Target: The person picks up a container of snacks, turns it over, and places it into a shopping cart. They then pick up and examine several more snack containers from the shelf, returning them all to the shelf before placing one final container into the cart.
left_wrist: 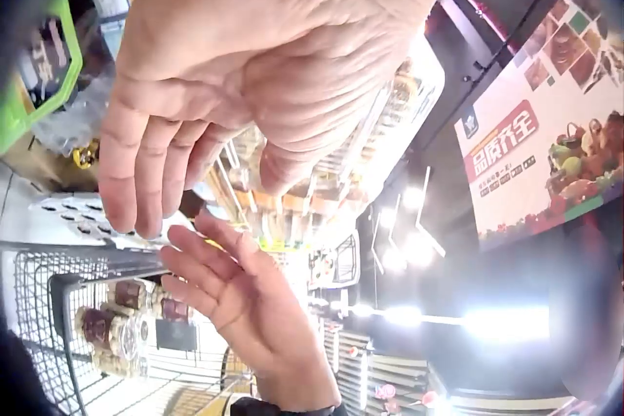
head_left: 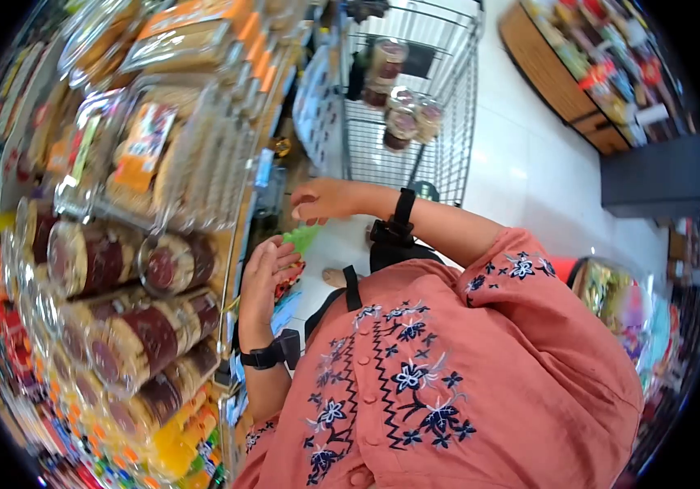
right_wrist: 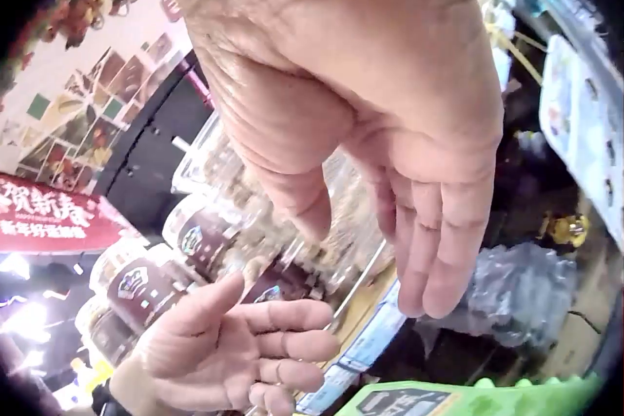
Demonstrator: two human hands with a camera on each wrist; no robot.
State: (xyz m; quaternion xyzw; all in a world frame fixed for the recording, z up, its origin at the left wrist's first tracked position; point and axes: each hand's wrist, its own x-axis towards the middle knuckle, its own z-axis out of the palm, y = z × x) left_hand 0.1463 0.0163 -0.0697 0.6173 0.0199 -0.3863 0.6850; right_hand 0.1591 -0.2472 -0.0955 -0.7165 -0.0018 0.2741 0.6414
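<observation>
In the head view the left hand is beside the shelf edge, palm up, fingers relaxed, holding nothing. The right hand reaches in just above it, fingers loosely bent and empty. The two hands face each other with a gap between them. In the left wrist view the left hand hangs large in front, the right hand below it. Round jars with dark red labels are stacked on the shelf left of the hands, also seen as jars in the right wrist view.
Clear plastic packs are piled above the jars. A wire shopping cart holding several jars stands ahead. A green-edged sign is near the hands. At the right are a wooden display stand and a dark grey box.
</observation>
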